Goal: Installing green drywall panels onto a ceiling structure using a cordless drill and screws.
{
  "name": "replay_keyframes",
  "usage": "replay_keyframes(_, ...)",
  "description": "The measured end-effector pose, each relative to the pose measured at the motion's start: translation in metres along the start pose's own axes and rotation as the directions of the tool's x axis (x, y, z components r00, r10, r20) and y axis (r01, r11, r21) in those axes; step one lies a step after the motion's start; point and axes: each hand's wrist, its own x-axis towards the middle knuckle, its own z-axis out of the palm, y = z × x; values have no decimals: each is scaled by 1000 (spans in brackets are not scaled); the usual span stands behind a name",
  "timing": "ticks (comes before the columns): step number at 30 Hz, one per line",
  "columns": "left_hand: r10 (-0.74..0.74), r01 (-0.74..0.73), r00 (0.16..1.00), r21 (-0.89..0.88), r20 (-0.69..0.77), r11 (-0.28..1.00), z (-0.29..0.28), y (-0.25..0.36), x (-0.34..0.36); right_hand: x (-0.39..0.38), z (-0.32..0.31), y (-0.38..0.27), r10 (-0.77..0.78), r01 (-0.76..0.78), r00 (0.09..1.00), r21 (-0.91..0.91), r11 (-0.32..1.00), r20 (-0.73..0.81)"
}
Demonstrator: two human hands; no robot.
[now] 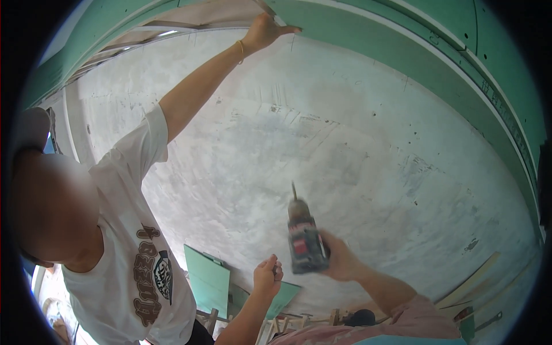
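Right hand (339, 259): fingers wrapped round the grip of the drill (306, 244)
Drill: held up before the wall (356, 155), bit (294, 191) pointing upward
Left hand (268, 277): near the drill, on its left, fingers curled in; I can't make out what, if anything, they pinch
Co-worker (115, 253): over on the left, white shirt, one hand (263, 33) raised to the green ceiling
Boards (207, 282): green, low by the wall

The right hand (340, 260) grips a drill (305, 233) (bit (294, 191) pointing up).
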Motion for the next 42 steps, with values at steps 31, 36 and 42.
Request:
replay_keyframes(31,-147,151,989,210,-32,966,117,-48,46,-84,-36,93,261,-174,946,-375,910,193)
replay_keyframes(36,74,-143,963,256,260,956,188,12,54,-23,-72,74,-3,76,996,-811,580,91)
replay_keyframes(42,161,-176,972,78,170,981,250,74,61,81,-122,22,-384,82,921,-929,361,-68)
